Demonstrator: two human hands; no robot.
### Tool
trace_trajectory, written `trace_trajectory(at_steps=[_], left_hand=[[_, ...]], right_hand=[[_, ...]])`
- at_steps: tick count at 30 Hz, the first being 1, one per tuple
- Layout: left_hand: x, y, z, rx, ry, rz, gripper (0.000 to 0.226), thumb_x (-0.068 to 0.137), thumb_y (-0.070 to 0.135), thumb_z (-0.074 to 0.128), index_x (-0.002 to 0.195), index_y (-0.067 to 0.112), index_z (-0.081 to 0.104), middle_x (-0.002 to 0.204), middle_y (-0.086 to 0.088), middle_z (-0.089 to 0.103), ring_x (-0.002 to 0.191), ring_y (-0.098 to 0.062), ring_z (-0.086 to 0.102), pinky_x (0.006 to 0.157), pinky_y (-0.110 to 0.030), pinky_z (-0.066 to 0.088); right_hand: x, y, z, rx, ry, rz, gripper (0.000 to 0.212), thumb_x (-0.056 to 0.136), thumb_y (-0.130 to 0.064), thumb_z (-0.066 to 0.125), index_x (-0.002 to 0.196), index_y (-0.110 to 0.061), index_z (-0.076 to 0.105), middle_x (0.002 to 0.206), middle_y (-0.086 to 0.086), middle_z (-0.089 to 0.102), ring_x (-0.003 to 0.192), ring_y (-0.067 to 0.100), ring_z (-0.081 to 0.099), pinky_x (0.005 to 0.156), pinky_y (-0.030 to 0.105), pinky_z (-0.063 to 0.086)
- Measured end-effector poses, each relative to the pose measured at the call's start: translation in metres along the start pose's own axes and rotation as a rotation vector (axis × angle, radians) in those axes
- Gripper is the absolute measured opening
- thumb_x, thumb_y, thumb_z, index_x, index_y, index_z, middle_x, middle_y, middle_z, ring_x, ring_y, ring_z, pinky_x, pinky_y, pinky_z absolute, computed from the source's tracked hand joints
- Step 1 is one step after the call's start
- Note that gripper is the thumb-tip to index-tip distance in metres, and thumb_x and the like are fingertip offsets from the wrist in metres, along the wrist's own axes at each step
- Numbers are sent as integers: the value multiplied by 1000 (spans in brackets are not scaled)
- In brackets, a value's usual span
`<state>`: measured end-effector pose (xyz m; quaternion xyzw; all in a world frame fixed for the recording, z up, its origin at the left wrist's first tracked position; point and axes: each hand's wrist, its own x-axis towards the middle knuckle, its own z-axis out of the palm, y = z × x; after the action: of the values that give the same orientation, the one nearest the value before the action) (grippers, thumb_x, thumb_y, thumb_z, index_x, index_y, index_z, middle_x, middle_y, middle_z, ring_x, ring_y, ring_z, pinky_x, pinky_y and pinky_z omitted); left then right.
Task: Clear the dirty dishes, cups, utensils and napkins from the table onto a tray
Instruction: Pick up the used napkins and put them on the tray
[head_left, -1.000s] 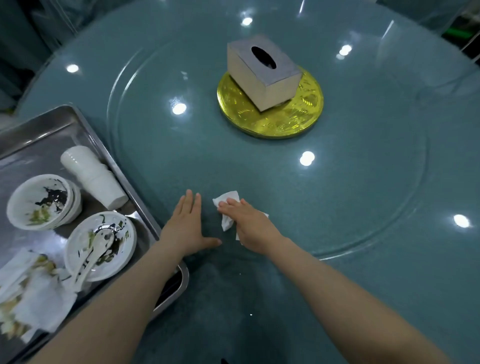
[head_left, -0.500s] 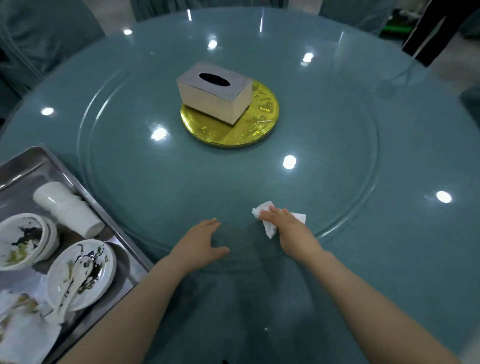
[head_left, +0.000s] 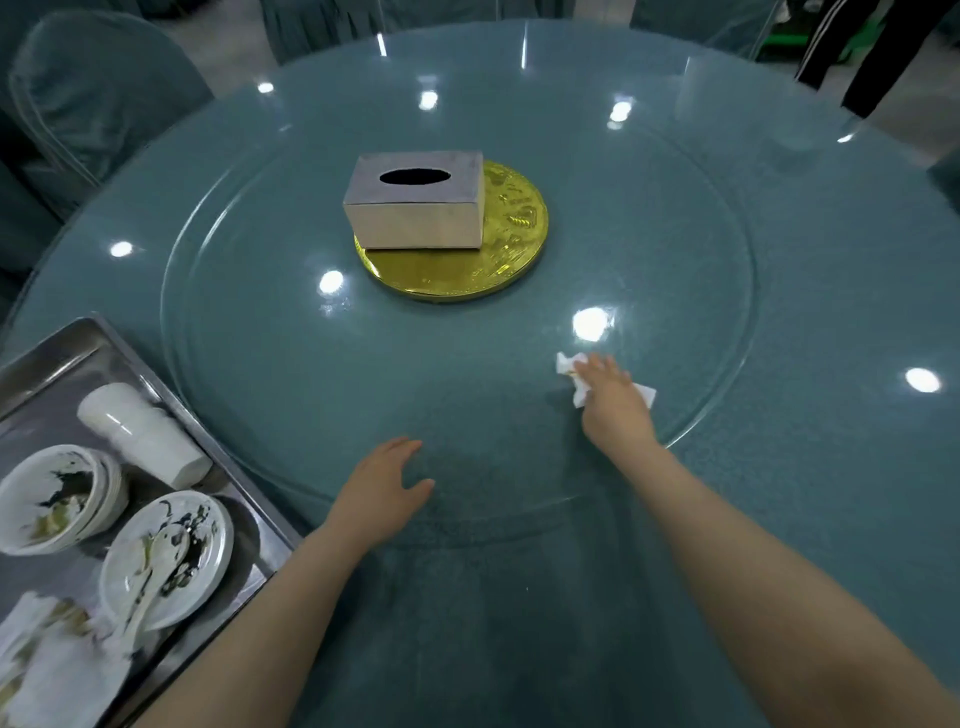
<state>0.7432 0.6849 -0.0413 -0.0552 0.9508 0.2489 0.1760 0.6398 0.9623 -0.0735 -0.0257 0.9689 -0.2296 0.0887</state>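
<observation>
My right hand (head_left: 613, 405) presses flat on a crumpled white napkin (head_left: 567, 364) lying on the glass turntable (head_left: 675, 234), right of centre. Its fingers lie stretched over the paper. My left hand (head_left: 382, 491) rests on the turntable's near edge with relaxed fingers and holds nothing. At the left a steel tray (head_left: 62, 343) carries a lying stack of white cups (head_left: 140, 434), stacked dirty bowls (head_left: 52, 499), a dirty plate with a white spoon (head_left: 166, 556) and used napkins (head_left: 52, 665).
A silver tissue box (head_left: 415, 208) sits on a gold disc (head_left: 514, 249) at the middle of the turntable. Covered chairs (head_left: 98, 88) ring the round teal table. A person's dark trouser legs (head_left: 872, 52) stand at the far right.
My right hand has slid the napkin to the right and farther out across the glass. The tissue box has turned with the turntable. My left hand has shifted right, away from the tray.
</observation>
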Motion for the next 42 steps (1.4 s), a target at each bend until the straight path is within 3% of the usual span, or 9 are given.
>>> trace_trajectory(at_steps=[3,8,20,28,31,35,38,42], left_hand=[[1,0,2,-6,19,-36,60,90,30,62,143,15,41,155,-7,29,143,-18,24,113,-25,17],[1,-4,5,9,25,-105,61,91,22,58,147,12,33,157,-13,20,146,-23,16,115,-29,15],[5,-13,-1,7,69,-274,71,88,23,58,150,11,25,158,-16,15,146,-28,14,116,-34,15],[-2,-21,-3,-33,124,-283,78,85,17,64,149,2,22,154,-17,26,143,-30,23,116,-36,18],[0,-23,-7,-24,137,-260,75,85,14,65,146,-2,25,153,-20,29,143,-31,24,117,-36,18],[2,-24,-6,-48,151,-188,69,84,11,65,143,-2,32,148,-21,36,140,-32,29,116,-40,21],[3,-23,-4,-32,132,-175,76,87,17,64,148,2,23,156,-17,23,145,-28,17,118,-35,12],[2,-25,-5,0,98,-201,81,90,26,63,152,10,13,160,-12,7,148,-26,5,118,-35,5]], right_hand=[[-11,-27,24,-39,-68,-104,65,87,5,36,148,-15,24,159,7,14,147,27,6,118,40,4],[-36,-46,50,-13,-113,-208,74,83,8,37,148,-21,21,160,-1,9,148,19,-1,117,33,-5],[-42,-2,21,-53,-197,-399,81,81,19,37,149,-24,26,159,-5,15,147,14,5,113,22,0],[-22,34,-8,-108,-184,-267,82,81,21,32,146,-28,34,158,-8,17,147,14,7,113,22,6],[-9,43,-19,-179,-124,-107,75,85,13,37,144,-34,37,158,-8,17,145,18,13,107,32,26],[-6,39,-15,-100,83,75,62,84,12,41,137,-20,48,152,4,33,139,27,26,103,35,30],[-6,25,-7,-42,205,205,58,83,11,41,135,-13,48,149,10,36,138,31,26,103,36,27],[4,-31,15,-65,86,152,56,90,1,38,143,-15,35,153,9,27,140,30,22,111,39,25]])
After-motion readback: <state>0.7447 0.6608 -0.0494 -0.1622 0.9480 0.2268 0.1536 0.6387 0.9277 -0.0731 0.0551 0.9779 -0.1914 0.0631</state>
